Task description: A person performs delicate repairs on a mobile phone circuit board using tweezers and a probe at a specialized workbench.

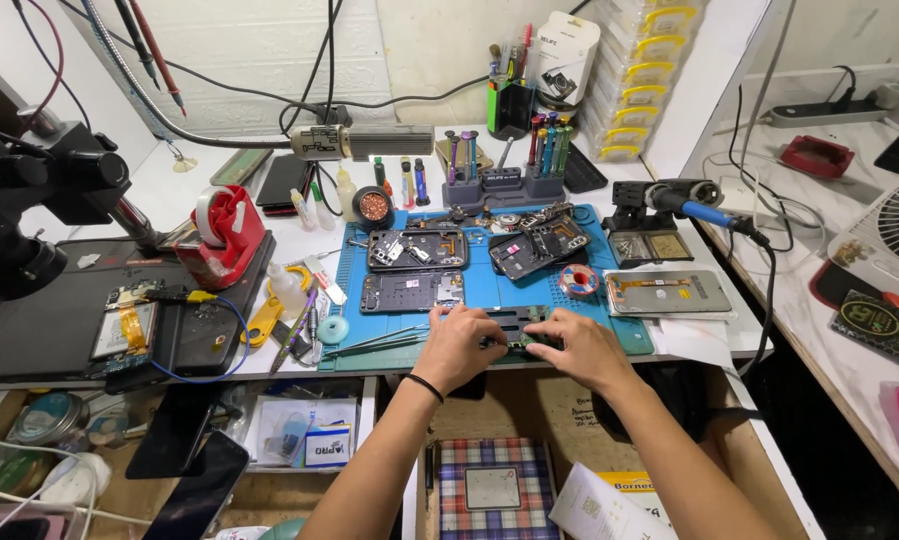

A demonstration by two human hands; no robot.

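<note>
Standing right behind the bench here: both hands are down on an opened phone (pixel 517 328) at the near edge of the blue work mat (pixel 489 290). The left hand (pixel 456 345) has its fingers curled over the phone's left end, and the right hand (pixel 581 347) pinches in at the right end, fingertips close together. I can't tell if anything small sits between them.

My take on doing this bit well: keep the left hand pinning the frame flat to the mat so it doesn't skate, and let the right do the fine work with light pressure, no prying against the board.

The phone itself looks like a dark stripped frame with its insides showing, some green parts visible, mostly hidden under the fingers. On the mat just behind it lie two more opened phones (pixel 415 270), and tweezers (pixel 374 341) rest on the mat's left side, just beside the left hand.
</note>
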